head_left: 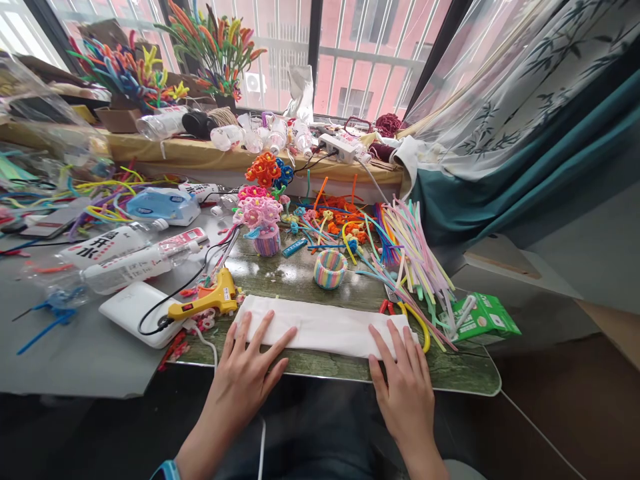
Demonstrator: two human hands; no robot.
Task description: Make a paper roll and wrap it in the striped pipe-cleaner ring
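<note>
A folded white cloth (327, 327) lies as a long strip along the front of the green table (320, 368). On its left end rests my left hand (253, 353), fingers spread flat. My right hand (400, 367) lies on the other end, its fingers stretched out. Just behind the cloth stands a small striped pot (331, 269) in pastel colours. A second striped pot (267, 241) holds pink pipe-cleaner flowers (259, 210). The yellow glue gun (210, 299) lies left of the cloth, beside a white power bank (143, 313).
Pastel pipe cleaners (415, 247) are heaped at the right, near a green packet (485, 317). Plastic bottles (120, 237) and a blue wipes pack (163, 205) lie at the left. Bottles, yarn and a power strip (337, 148) line the window ledge. A curtain (450, 193) hangs at the right.
</note>
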